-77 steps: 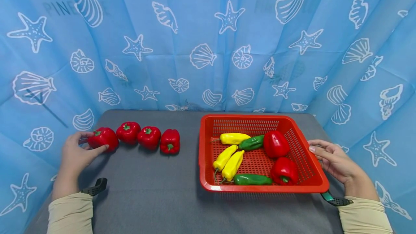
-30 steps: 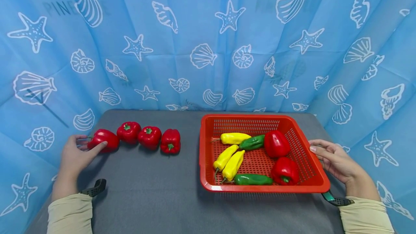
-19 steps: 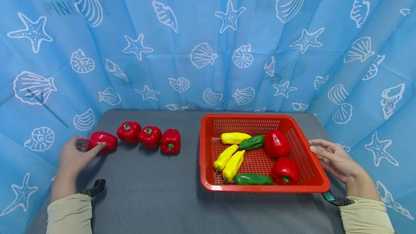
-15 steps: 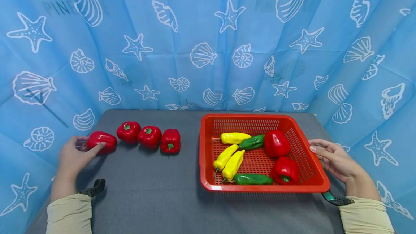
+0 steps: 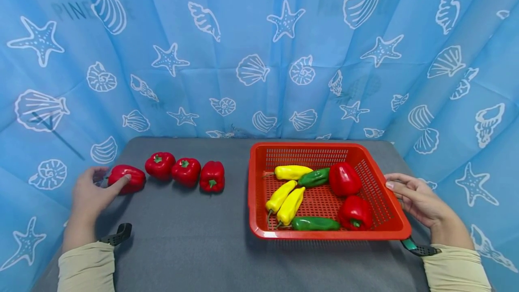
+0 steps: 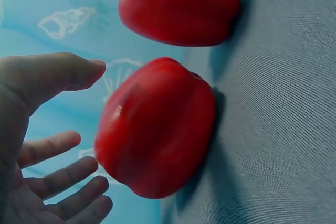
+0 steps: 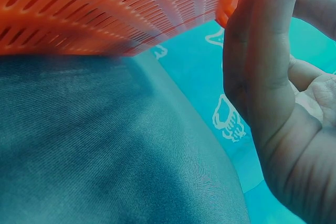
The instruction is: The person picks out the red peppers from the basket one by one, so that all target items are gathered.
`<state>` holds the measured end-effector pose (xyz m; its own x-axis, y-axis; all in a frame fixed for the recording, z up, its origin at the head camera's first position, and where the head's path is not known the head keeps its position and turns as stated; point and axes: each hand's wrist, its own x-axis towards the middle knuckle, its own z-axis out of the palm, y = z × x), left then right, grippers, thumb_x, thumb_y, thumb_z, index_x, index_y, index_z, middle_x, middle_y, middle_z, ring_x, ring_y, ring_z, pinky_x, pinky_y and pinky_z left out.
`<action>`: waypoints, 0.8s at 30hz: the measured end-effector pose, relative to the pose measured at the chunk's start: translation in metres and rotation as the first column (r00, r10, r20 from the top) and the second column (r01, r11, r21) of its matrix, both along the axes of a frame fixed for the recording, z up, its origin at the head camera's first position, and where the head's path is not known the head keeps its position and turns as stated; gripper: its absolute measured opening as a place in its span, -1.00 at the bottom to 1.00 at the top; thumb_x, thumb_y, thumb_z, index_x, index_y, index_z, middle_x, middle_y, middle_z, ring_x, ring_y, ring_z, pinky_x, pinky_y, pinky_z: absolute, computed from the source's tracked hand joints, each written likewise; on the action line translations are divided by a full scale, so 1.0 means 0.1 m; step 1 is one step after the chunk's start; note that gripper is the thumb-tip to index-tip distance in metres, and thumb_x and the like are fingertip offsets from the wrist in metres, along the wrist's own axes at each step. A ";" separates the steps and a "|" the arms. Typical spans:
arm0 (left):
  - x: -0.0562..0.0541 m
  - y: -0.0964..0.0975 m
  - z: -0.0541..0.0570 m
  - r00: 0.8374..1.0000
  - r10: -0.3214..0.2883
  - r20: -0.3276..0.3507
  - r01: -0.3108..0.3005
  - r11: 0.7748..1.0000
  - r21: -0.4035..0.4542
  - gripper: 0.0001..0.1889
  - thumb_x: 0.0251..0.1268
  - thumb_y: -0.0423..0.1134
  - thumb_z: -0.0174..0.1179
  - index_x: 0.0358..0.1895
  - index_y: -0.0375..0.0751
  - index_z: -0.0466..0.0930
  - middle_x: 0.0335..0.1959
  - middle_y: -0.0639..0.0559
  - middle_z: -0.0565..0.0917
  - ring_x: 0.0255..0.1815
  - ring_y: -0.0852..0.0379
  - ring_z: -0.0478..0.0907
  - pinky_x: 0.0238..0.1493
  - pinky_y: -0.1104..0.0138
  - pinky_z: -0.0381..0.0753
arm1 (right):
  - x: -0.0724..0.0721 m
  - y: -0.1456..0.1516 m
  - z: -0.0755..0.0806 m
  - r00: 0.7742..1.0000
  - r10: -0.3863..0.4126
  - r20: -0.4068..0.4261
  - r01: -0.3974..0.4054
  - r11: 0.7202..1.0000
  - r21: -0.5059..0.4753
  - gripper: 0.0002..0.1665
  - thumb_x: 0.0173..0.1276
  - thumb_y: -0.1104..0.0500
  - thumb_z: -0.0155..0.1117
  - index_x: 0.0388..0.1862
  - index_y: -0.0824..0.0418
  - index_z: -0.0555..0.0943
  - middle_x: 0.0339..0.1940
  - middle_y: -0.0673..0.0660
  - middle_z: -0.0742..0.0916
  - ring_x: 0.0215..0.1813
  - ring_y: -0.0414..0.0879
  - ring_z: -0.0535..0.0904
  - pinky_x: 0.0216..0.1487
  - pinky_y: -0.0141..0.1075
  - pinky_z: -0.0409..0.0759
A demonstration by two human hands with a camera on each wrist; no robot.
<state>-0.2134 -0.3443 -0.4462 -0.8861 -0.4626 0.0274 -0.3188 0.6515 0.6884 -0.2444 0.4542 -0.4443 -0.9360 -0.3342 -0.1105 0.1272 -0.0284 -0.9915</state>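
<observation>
At the left end of a row of red bell peppers lies one red bell pepper (image 5: pixel 129 178) on its side. Beside it is my left hand (image 5: pixel 91 195), fingers and thumb loosely spread. The left wrist view shows a gap between the thumb (image 6: pixel 79 72) and this bell pepper (image 6: pixel 157 129). My right hand (image 5: pixel 423 202) pinches the right rim of a red plastic basket (image 5: pixel 256 193). In the right wrist view its fingers (image 7: pixel 270 51) meet the basket's edge (image 7: pixel 226 3); the fingertips are partly out of frame.
Three more red bell peppers (image 5: pixel 186 172) stand to the right of the first. The basket holds yellow peppers (image 5: pixel 290 206), green peppers (image 5: pixel 316 224) and two red bell peppers (image 5: pixel 344 179). A blue shell-print curtain (image 5: pixel 259 102) hangs behind the grey table (image 5: pixel 182 247).
The leftmost bell pepper went from tilted in my left hand's grip to lying on its side, and the hand let go, drawing slightly left. My right hand stayed at the basket rim.
</observation>
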 end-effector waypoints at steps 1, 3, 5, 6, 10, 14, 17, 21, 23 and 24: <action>0.00 0.01 0.02 1.000 0.003 -0.007 -0.003 1.000 0.001 -0.02 0.40 0.16 0.37 0.63 -0.36 0.11 0.56 -0.52 0.25 0.48 -0.55 0.25 0.24 -0.41 0.54 | 0.00 0.00 0.00 1.000 0.001 -0.001 -0.001 1.000 -0.001 -0.63 0.72 0.30 -0.06 0.17 0.02 0.68 -0.03 0.03 0.87 -0.12 -0.05 0.87 -0.05 -0.14 0.82; 0.01 0.04 0.07 0.999 0.002 -0.037 -0.003 1.000 -0.004 -0.04 0.41 0.14 0.37 0.63 -0.34 0.13 0.57 -0.50 0.25 0.49 -0.54 0.25 0.27 -0.42 0.52 | 0.00 0.00 0.01 1.000 0.005 -0.002 -0.005 1.000 -0.004 -0.62 0.72 0.30 -0.06 0.17 0.02 0.68 -0.03 0.03 0.87 -0.12 -0.05 0.87 -0.05 -0.14 0.82; 0.02 0.08 0.13 0.998 -0.006 -0.065 0.004 1.000 -0.020 -0.05 0.40 0.14 0.38 0.64 -0.32 0.14 0.57 -0.48 0.26 0.50 -0.53 0.26 0.27 -0.43 0.51 | 0.00 0.00 0.02 1.000 0.002 -0.002 -0.002 1.000 -0.005 -0.62 0.72 0.30 -0.06 0.17 0.02 0.68 -0.03 0.03 0.87 -0.12 -0.05 0.87 -0.06 -0.14 0.82; 0.02 0.10 0.16 0.997 -0.010 -0.081 0.008 1.000 -0.028 -0.05 0.40 0.13 0.38 0.63 -0.30 0.15 0.57 -0.46 0.27 0.50 -0.52 0.27 0.28 -0.43 0.51 | 0.00 0.00 0.02 1.000 0.001 -0.001 -0.001 1.000 -0.004 -0.63 0.72 0.30 -0.06 0.17 0.02 0.68 -0.03 0.03 0.87 -0.12 -0.05 0.87 -0.06 -0.14 0.82; 0.02 0.20 0.28 0.993 -0.040 -0.109 0.034 0.998 -0.055 -0.04 0.37 0.14 0.41 0.64 -0.26 0.17 0.57 -0.44 0.29 0.50 -0.50 0.28 0.28 -0.42 0.52 | -0.01 -0.01 0.02 1.000 -0.006 0.006 0.006 1.000 0.001 -0.63 0.72 0.29 -0.05 0.16 0.01 0.68 -0.04 0.02 0.87 -0.12 -0.06 0.87 -0.06 -0.15 0.83; 0.00 0.36 0.39 0.988 -0.080 -0.132 0.071 0.995 -0.072 -0.05 0.34 0.12 0.44 0.63 -0.23 0.20 0.55 -0.42 0.31 0.49 -0.48 0.30 0.25 -0.43 0.54 | -0.01 -0.01 0.01 1.000 -0.008 0.010 0.008 1.000 0.001 -0.64 0.72 0.29 -0.05 0.16 0.01 0.68 -0.05 0.02 0.87 -0.12 -0.07 0.87 -0.06 -0.15 0.83; -0.02 0.48 0.46 0.979 -0.117 -0.167 0.102 0.990 -0.095 -0.08 0.33 0.11 0.46 0.61 -0.23 0.25 0.52 -0.41 0.35 0.47 -0.46 0.32 0.24 -0.42 0.55 | 0.00 -0.01 0.01 1.000 -0.007 0.013 0.007 1.000 0.000 -0.63 0.72 0.29 -0.05 0.15 0.01 0.68 -0.05 0.02 0.87 -0.13 -0.06 0.87 -0.07 -0.15 0.83; -0.07 0.63 0.55 0.962 -0.172 -0.211 0.147 0.981 -0.129 -0.12 0.31 0.09 0.48 0.56 -0.25 0.31 0.48 -0.38 0.40 0.45 -0.42 0.35 0.27 -0.39 0.54 | 0.01 -0.01 0.00 1.000 -0.003 0.015 0.003 1.000 -0.005 -0.63 0.72 0.29 -0.05 0.15 0.02 0.69 -0.05 0.02 0.87 -0.12 -0.06 0.87 -0.07 -0.14 0.83; -0.11 0.70 0.58 0.951 -0.201 -0.233 0.172 0.975 -0.139 -0.14 0.31 0.10 0.48 0.53 -0.25 0.34 0.47 -0.35 0.42 0.45 -0.40 0.37 0.31 -0.37 0.53 | 0.01 -0.01 0.01 1.000 0.002 0.013 -0.002 1.000 -0.012 -0.63 0.72 0.29 -0.06 0.16 0.02 0.69 -0.04 0.03 0.87 -0.12 -0.05 0.87 -0.06 -0.13 0.82; -0.12 0.73 0.60 0.948 -0.213 -0.238 0.183 0.973 -0.141 -0.15 0.30 0.11 0.48 0.52 -0.24 0.35 0.46 -0.34 0.42 0.44 -0.39 0.37 0.32 -0.36 0.53 | 0.01 -0.01 0.01 1.000 0.003 0.011 -0.003 1.000 -0.015 -0.63 0.72 0.29 -0.06 0.15 0.02 0.69 -0.04 0.03 0.87 -0.12 -0.05 0.87 -0.06 -0.13 0.82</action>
